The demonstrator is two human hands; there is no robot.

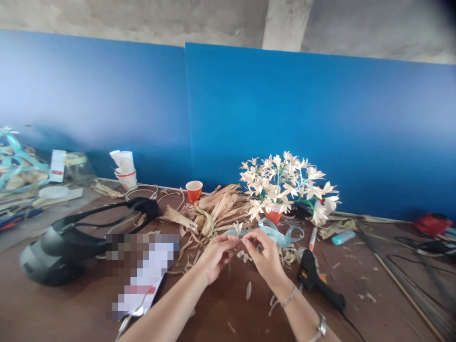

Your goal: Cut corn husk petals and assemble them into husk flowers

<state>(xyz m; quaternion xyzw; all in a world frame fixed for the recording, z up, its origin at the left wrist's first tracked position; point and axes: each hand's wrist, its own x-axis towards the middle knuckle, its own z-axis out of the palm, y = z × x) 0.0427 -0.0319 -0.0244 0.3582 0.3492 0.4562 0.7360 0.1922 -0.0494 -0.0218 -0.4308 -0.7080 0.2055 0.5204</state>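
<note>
A small pale flower (238, 227) stands upright between my hands, just above the fingertips of my left hand (218, 256). The left fingers are pinched together under the bloom, round what looks like its thin stem. Close by on the right, my right hand (262, 254) has its thumb and forefinger pressed together; what they hold is too small to make out. Behind my hands lie a light blue ribbon (281, 236) and a heap of dry husks (224, 206). Many cream flowers (285, 183) on green and blue stems stand in a red cup (274, 214).
A black glue gun (315, 278) lies right of my hands, near a turquoise tube (343, 237). On the left are a black headset (64, 247) and a phone (147, 278) with a cable. A red paper cup (194, 191) stands behind. Husk scraps litter the brown table (221, 318).
</note>
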